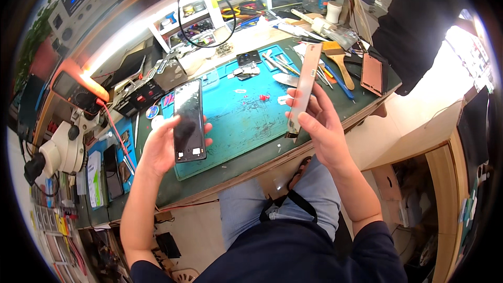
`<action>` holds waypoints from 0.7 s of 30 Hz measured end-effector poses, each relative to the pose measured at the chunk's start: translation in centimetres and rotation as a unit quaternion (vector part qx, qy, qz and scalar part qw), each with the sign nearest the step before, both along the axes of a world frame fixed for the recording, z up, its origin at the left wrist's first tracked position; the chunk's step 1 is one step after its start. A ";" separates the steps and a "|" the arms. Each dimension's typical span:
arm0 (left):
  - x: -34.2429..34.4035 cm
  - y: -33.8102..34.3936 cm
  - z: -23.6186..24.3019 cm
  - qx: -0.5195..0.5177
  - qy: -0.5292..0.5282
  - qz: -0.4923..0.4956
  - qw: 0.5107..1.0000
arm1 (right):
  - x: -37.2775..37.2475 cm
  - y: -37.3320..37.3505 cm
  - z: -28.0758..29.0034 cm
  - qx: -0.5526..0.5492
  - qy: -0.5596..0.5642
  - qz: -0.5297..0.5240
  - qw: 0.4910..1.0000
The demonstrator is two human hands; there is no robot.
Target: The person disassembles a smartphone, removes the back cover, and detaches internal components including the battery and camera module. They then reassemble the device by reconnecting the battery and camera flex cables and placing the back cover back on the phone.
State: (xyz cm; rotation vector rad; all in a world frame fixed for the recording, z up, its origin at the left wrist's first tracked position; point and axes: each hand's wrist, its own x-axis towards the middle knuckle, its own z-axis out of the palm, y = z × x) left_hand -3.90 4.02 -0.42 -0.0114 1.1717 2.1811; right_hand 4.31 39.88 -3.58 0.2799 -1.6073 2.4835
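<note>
Dark phone, grasped by the left hand, long axis pointing forward; the right hand, rightward and apart, grips 1 pinkish panel.

We see a dark blue shirt with short sleeves. On its far side are light blue jeans, with a black strap looped over them. Farther still is a dark sandal. The left hand and right hand are bare.

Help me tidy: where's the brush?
In the head view, the brush lies on the bench, upper right, beyond the right hand, left of the resting pink panel.
</note>
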 end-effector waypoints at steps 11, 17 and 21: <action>-0.9 1.8 0.5 0.227 0.025 -0.041 0.973 | -2.9 -3.6 2.5 0.041 0.021 0.062 0.997; -1.9 -0.2 -0.1 0.119 0.181 0.063 0.974 | -6.3 -7.9 4.9 0.109 0.019 0.143 0.984; -3.0 -1.5 -0.4 0.066 0.278 0.064 0.956 | -9.8 -10.5 6.5 0.172 0.079 0.147 0.971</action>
